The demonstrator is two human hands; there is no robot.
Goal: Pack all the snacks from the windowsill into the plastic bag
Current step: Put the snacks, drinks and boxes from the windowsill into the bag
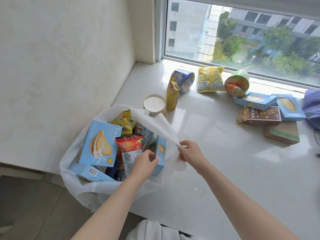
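Note:
A white plastic bag (74,181) hangs open at the windowsill's left front edge, filled with blue biscuit boxes (98,144), a red packet (129,149) and several other snacks. My left hand (145,161) is inside the bag, fingers on a small blue box (160,153). My right hand (187,151) pinches the bag's near-right rim and holds it up. On the sill lie a white-lidded cup (154,104), a yellow pack (172,94), a blue tin (185,80), a yellow chip bag (210,79), a green-lidded noodle cup (239,82) and stacked boxes (263,113).
The white windowsill (216,153) runs right under the window (242,32). A brown-and-green carton (282,134) lies at the right, with purple cloth (311,108) at the frame's right edge. A white wall stands to the left; grey floor lies below the bag.

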